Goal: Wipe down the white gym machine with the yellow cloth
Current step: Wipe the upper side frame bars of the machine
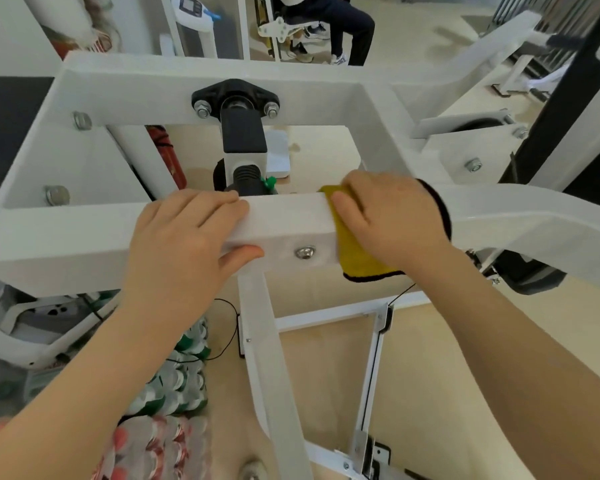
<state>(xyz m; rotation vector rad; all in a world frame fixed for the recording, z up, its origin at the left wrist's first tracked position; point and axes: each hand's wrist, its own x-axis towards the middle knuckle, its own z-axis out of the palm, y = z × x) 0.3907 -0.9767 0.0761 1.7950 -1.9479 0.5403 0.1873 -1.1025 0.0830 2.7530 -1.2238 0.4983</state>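
Right hand (392, 220) clamps yellow cloth (355, 252) over near bar of white gym machine (291, 220); left hand (184, 237) curls round bar, bracing. Keep cloth wrapped, press firmly, slide along

Most of the yellow black-edged cloth (355, 252) is buried under my right hand (392, 220), and I can't see those fingertips past the white gym machine's beam (284, 220). The seated person (329, 22) is cropped by the top edge.

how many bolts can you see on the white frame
7: two on the black bracket, two on the left, one between the hands, two at right. More may be hidden.
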